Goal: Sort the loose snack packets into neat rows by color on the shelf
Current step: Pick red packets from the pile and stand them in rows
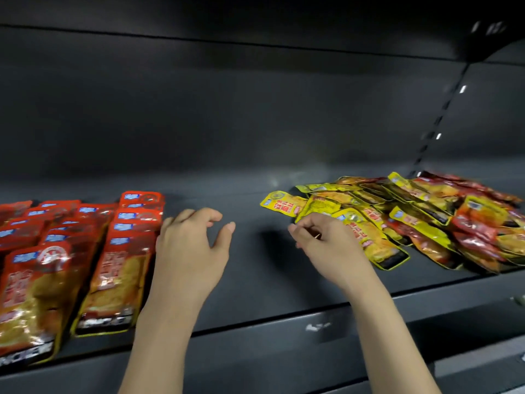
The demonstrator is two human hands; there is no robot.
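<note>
Red snack packets (pixel 119 268) lie in overlapping rows on the left of the dark shelf (pixel 255 268). A loose heap of yellow packets (pixel 366 223) mixed with red ones (pixel 477 231) covers the right side. My left hand (pixel 190 251) hovers just right of the red rows, fingers spread, holding nothing. My right hand (pixel 329 245) is at the left edge of the heap, its fingers curled and pinched on the edge of a yellow packet (pixel 321 207). One more yellow packet (pixel 284 203) sticks out to the left of the heap.
The bare shelf strip between the red rows and the heap lies under my hands. The shelf's front lip (pixel 284 322) runs below my wrists. A slotted upright (pixel 443 109) stands at the back right, and another shelf board (pixel 255 24) hangs overhead.
</note>
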